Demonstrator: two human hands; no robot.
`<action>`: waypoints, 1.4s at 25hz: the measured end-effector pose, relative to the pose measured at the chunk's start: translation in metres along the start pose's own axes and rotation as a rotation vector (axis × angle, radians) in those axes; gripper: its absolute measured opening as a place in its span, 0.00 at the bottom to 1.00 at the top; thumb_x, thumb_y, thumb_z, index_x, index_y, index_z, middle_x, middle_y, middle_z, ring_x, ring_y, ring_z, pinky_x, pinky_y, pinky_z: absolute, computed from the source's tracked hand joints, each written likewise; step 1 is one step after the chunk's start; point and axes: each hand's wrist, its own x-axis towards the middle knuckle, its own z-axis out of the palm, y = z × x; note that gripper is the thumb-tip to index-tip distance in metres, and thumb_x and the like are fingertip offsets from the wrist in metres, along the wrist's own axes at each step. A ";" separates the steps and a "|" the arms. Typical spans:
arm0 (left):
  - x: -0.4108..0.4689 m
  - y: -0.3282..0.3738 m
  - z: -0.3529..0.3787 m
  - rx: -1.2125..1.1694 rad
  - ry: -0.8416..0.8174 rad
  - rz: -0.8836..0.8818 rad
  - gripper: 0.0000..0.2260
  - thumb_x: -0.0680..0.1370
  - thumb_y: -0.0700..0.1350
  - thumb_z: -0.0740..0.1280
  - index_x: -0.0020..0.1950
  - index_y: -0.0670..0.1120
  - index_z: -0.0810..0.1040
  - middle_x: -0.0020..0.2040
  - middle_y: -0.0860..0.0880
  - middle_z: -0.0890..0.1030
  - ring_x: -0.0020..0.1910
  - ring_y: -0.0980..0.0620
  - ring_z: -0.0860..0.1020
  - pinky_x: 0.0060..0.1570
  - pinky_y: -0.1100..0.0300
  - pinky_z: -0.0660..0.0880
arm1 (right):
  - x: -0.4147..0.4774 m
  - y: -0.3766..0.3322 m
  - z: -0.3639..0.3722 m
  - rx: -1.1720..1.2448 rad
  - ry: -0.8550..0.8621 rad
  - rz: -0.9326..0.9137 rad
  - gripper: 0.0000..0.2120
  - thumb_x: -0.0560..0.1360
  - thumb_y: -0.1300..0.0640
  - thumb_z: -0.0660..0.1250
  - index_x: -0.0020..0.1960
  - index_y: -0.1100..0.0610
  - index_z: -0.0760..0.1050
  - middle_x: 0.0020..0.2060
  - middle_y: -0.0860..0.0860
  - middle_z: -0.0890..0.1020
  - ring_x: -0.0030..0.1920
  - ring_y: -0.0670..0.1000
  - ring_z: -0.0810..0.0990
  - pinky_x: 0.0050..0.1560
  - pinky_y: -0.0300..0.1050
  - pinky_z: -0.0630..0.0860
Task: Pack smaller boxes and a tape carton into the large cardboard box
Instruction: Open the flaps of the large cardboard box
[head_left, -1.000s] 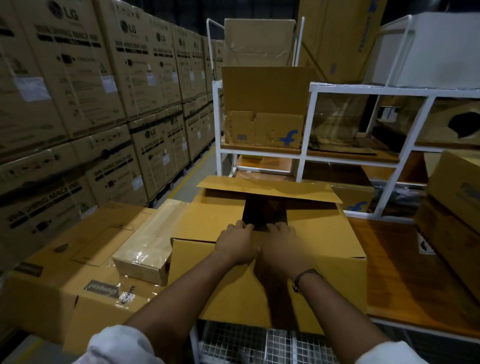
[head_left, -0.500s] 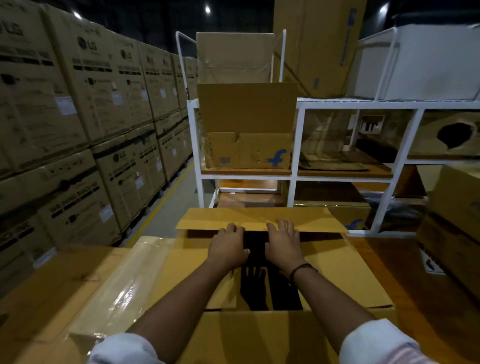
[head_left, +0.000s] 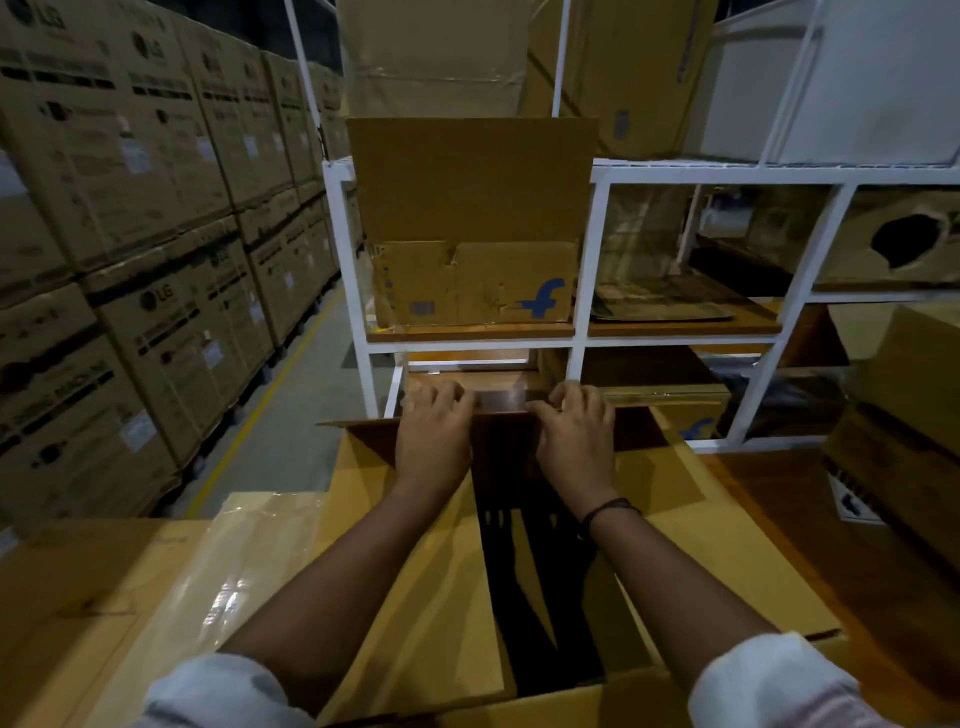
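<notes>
The large cardboard box (head_left: 415, 597) stands right in front of me, its two side flaps folded in with a dark gap between them. Both hands reach to its far flap (head_left: 501, 402). My left hand (head_left: 434, 441) and my right hand (head_left: 574, 444) grip the far flap's edge, fingers curled over it, about a hand's width apart. The flap is seen nearly edge-on. A plastic-wrapped carton (head_left: 218, 597) lies against the box's left side. What is inside the box is hidden in the dark.
White shelving (head_left: 584, 270) stands behind the box, holding flattened cardboard and a worn box with a blue logo (head_left: 472, 286). Stacked appliance cartons (head_left: 130, 234) line the left aisle. More boxes (head_left: 904, 415) sit on the wooden top at right.
Both hands have moved from the middle seam of the side flaps forward to the far flap and taken its edge. The far flap has tipped up from lying flat.
</notes>
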 end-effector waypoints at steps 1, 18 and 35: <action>0.007 -0.002 0.001 -0.024 0.029 -0.005 0.15 0.75 0.41 0.69 0.61 0.48 0.78 0.58 0.46 0.78 0.55 0.44 0.74 0.51 0.49 0.74 | 0.007 -0.001 0.001 -0.018 0.030 0.012 0.14 0.75 0.58 0.68 0.59 0.47 0.80 0.57 0.54 0.75 0.57 0.58 0.71 0.57 0.56 0.71; 0.103 -0.014 0.067 0.016 -0.363 -0.064 0.32 0.83 0.48 0.62 0.84 0.50 0.51 0.85 0.44 0.47 0.83 0.39 0.44 0.80 0.42 0.48 | 0.117 0.016 0.062 0.131 -0.364 -0.064 0.39 0.81 0.49 0.64 0.83 0.52 0.44 0.82 0.55 0.40 0.81 0.63 0.39 0.79 0.65 0.49; 0.073 0.019 0.105 -0.107 -0.500 -0.154 0.31 0.83 0.51 0.59 0.84 0.49 0.53 0.84 0.42 0.51 0.82 0.37 0.51 0.78 0.43 0.53 | 0.088 0.029 0.076 0.091 -0.434 -0.074 0.31 0.80 0.45 0.62 0.79 0.55 0.60 0.81 0.57 0.57 0.79 0.64 0.54 0.73 0.63 0.62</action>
